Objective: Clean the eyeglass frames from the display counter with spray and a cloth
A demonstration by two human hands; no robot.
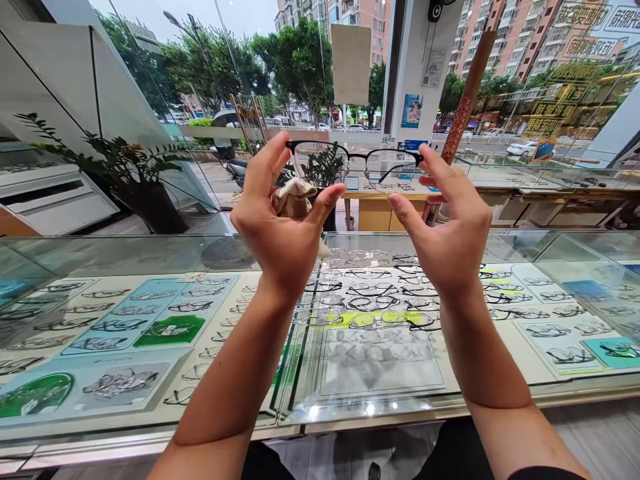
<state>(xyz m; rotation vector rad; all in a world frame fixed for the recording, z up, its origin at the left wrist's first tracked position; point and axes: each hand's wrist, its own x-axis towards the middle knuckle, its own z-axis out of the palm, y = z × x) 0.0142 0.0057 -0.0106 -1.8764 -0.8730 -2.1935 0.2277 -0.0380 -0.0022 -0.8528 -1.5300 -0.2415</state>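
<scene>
Both forearms (pixel 235 367) were nearest, cut off by the view's bottom border. The left hand (pixel 280 230) gripped one end of the black-rimmed glasses (pixel 356 155) and a pale cloth (pixel 296 193), which partly hid its fingers. The right hand (pixel 450 217) gripped the other end. The glasses appeared above the back edge of the glass counter (pixel 370 412), where reflections made some displayed frames (pixel 373 290) unclear.

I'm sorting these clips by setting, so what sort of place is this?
Most likely an eyewear shop: rows of glasses fill the glass display counter, and the hands hold up dark-rimmed glasses.
</scene>
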